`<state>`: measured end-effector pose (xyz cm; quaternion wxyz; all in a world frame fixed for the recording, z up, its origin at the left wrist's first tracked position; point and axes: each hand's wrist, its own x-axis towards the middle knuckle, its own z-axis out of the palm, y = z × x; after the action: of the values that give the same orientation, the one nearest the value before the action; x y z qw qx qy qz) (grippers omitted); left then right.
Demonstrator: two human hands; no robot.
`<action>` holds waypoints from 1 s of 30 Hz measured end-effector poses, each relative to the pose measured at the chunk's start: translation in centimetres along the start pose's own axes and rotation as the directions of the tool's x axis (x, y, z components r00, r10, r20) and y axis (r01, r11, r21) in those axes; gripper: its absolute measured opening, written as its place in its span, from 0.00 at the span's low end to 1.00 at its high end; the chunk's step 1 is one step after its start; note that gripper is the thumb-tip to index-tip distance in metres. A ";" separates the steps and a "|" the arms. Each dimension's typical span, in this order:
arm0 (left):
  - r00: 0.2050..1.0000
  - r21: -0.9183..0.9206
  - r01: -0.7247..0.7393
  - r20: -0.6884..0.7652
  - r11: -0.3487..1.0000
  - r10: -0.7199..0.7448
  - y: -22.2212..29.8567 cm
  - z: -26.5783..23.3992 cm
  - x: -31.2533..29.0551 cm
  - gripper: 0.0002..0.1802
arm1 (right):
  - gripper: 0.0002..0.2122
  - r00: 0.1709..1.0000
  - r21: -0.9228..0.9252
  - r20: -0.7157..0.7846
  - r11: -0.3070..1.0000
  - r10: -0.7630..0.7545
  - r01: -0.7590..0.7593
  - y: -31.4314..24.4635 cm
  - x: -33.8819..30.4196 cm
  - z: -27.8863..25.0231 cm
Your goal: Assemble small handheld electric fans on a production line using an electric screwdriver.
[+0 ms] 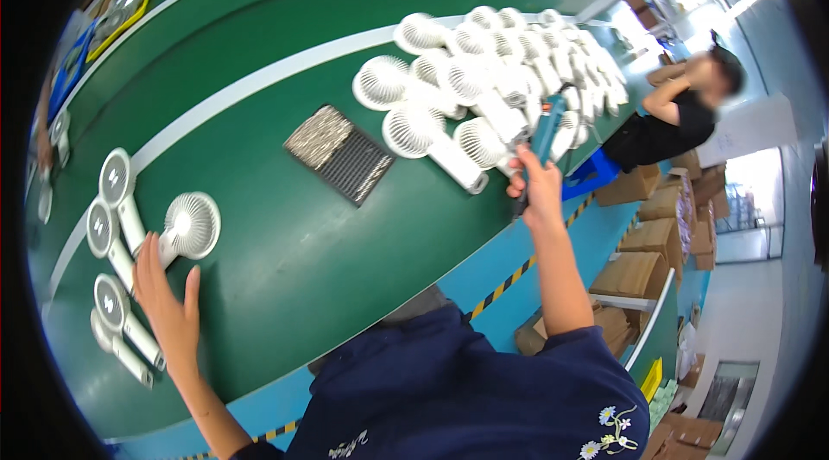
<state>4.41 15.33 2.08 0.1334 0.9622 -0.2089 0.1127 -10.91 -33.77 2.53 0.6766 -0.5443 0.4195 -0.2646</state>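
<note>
White handheld fans lie on the green work table in two groups. My left hand (168, 300) is at the left group, its fingers stretched out and the thumb apart. Its fingertips are at the handle of a fan (195, 225) with a ribbed round head; whether they touch it I cannot tell. My right hand (540, 188) is closed round a teal and black electric screwdriver (547, 128) at the front edge of the large fan group. The screwdriver's tip is close to those fans. Between my hands lies a black ridged tray (367, 171), partly covered with small metallic screws.
Several fans (110, 300) lie left of my left hand. A large cluster of fans (471, 76) covers the table's right part. A yellow bin (129, 20) stands at the far left. A person in black (673, 119) sits at the right, near cardboard boxes (652, 240).
</note>
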 end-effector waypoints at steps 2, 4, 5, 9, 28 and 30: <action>0.999 0.004 -0.033 0.042 0.999 0.032 0.5 -0.1 0.5 0.31 | 0.11 1.000 -0.004 -0.008 1.000 -0.013 0.013 0.1 -0.2 -0.3; 0.999 0.018 -0.003 0.042 1.000 0.002 0.5 -0.5 0.4 0.27 | 0.13 0.996 -0.005 -0.068 0.998 -0.062 0.062 0.3 -1.0 0.7; 1.000 -0.011 -0.009 0.024 1.000 0.009 0.1 -0.5 0.0 0.25 | 0.15 0.991 -0.004 -0.107 0.996 -0.084 0.084 0.4 -1.6 1.3; 0.994 -0.251 0.100 0.077 0.963 -0.083 1.8 1.1 -0.3 0.26 | 0.20 0.980 0.168 -0.059 0.966 -0.188 0.195 -0.6 -5.1 1.6; 0.899 0.102 0.354 -0.312 0.930 -0.308 -1.6 6.3 5.9 0.30 | 0.26 0.730 0.342 0.652 0.939 -0.203 -0.044 6.0 -11.0 10.9; 0.876 0.002 0.366 -0.337 0.931 -0.344 -2.4 6.2 6.0 0.27 | 0.25 0.792 0.332 0.589 0.941 -0.157 -0.060 6.1 -10.7 10.6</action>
<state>11.74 13.35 -2.63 0.1534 0.9552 0.0002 0.2532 -7.88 -18.00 0.30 0.8501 -0.4883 0.1146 -0.1603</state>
